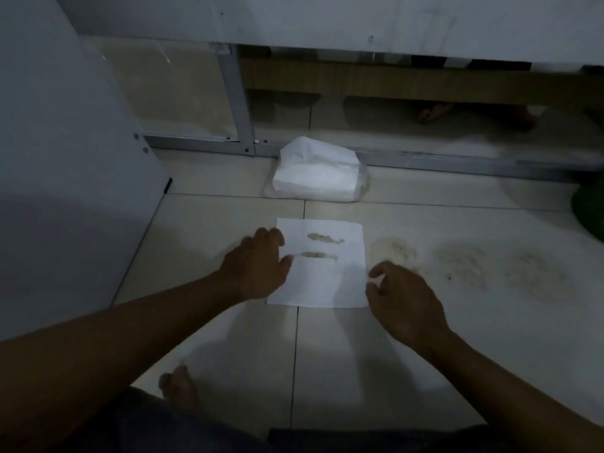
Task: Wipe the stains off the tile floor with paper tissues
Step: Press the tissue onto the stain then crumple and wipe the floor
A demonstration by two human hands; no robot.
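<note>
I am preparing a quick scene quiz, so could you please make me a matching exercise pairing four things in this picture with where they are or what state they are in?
Column one:
1. tissue pack
2. spread tissue
3. left hand
4. floor stains

Column two:
A. resting on the left edge of the flat sheet
B. on the tiles to the right of the sheet
C. by the metal rail, beyond the sheet
D. lying flat on the tile floor, marked with two brownish streaks

Pairs: 1-C, 2-D, 3-A, 4-B
</note>
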